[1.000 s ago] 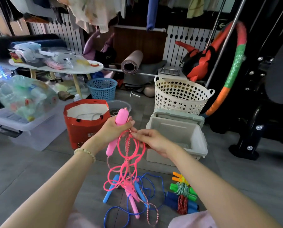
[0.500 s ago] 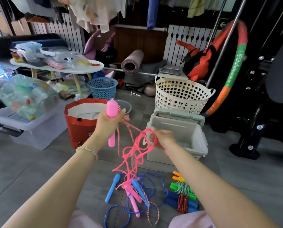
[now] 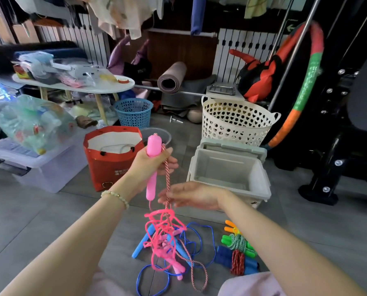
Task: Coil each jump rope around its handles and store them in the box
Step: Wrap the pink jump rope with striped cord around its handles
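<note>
jump rope handle (image 3: 153, 146) clenched in my left hand (image 3: 149, 168), tangle (image 3: 163, 229) hanging below grip for sorting; right hand (image 3: 196, 195) relaxed beside striped cord (image 3: 167, 178).

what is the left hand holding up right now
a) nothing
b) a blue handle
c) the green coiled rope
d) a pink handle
D: the left hand has its fingers curled round the pink handle, held upright above the tangle, while the blue handle lies on the floor.

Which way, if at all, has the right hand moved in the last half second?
Yes: the right hand dropped down and left, away from the grey box.
</note>
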